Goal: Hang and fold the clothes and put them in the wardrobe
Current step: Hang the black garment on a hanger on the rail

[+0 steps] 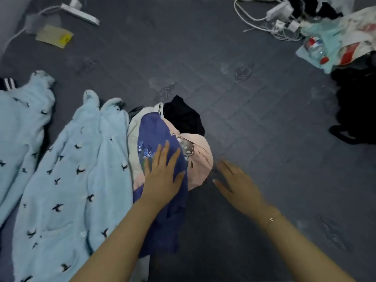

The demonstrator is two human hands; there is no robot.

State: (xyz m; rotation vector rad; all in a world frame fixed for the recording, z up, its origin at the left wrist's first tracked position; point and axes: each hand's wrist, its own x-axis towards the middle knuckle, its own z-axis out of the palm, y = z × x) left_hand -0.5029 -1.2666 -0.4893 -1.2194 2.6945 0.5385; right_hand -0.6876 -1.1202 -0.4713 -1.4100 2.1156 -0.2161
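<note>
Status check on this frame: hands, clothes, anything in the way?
Left hand flat on blue garment atop pile. Right hand open, blurred, off the pile. No grip on anything. Fleece pyjamas beside pile.

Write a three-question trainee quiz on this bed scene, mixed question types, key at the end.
1. True or false: the left hand lies flat on the dark blue embroidered garment.
2. Which lies left of the pile? A: pale blue fleece robe with black bird print; B: clear plastic bottle with red cap.
3. Fill in: the right hand holds ____.

Key: 1 true; 2 A; 3 nothing.
</note>
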